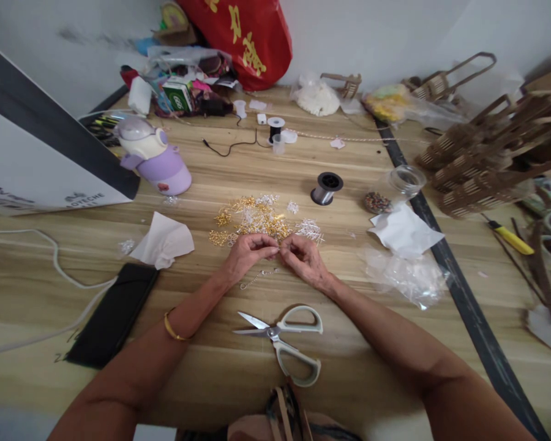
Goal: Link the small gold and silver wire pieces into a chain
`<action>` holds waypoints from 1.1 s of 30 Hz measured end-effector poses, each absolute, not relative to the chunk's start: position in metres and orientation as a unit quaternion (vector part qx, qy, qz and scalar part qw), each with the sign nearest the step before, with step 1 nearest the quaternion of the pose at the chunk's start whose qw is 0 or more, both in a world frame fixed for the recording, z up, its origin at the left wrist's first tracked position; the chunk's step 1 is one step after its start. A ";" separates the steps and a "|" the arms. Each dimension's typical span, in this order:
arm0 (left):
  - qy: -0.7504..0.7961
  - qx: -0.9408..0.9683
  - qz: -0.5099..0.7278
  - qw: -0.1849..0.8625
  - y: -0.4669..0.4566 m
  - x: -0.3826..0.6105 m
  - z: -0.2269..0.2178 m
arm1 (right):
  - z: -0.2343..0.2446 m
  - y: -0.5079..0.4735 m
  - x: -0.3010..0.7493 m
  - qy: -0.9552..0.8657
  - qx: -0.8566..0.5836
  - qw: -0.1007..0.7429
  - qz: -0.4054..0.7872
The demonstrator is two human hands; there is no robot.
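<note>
My left hand (pixel 247 252) and my right hand (pixel 305 257) meet fingertip to fingertip at the middle of the wooden table (pixel 266 392). Both are closed in a pinch on something too small to name. A thin silver chain (pixel 257 278) lies or hangs just under the left hand. Right beyond the fingers sits a heap of gold and silver beads and small parts (pixel 252 222). White-handled scissors (pixel 282 338) lie open between my forearms. A gold bangle (pixel 172 329) circles my left wrist.
A spool of clear thread (pixel 326 187), a small jar (pixel 406 179) and a dish of dark beads (pixel 377 202) stand to the right. A purple flask (pixel 153 156), tissue (pixel 164 240) and black case (pixel 112 315) lie left. Wooden baskets (pixel 482 165) crowd the far right.
</note>
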State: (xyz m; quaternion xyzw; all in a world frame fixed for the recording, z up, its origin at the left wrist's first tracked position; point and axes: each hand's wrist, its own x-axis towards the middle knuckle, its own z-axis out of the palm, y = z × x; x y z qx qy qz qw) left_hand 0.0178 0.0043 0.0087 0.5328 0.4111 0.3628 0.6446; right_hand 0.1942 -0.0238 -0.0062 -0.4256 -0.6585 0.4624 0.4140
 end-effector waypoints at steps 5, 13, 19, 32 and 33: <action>0.411 0.550 0.366 0.629 0.003 0.018 0.011 | -0.006 -0.023 0.194 -0.659 -0.430 0.417 0.455; 0.424 0.579 0.370 0.590 0.002 0.018 0.013 | -0.006 -0.022 0.193 -0.663 -0.442 0.422 0.433; 0.417 0.595 0.364 0.582 0.002 0.018 0.011 | -0.004 -0.022 0.192 -0.673 -0.447 0.408 0.425; 0.431 0.631 0.392 0.513 0.002 0.016 0.011 | -0.003 -0.021 0.193 -0.649 -0.444 0.401 0.470; 0.432 0.632 0.396 0.508 0.002 0.016 0.011 | -0.002 -0.021 0.193 -0.645 -0.442 0.404 0.475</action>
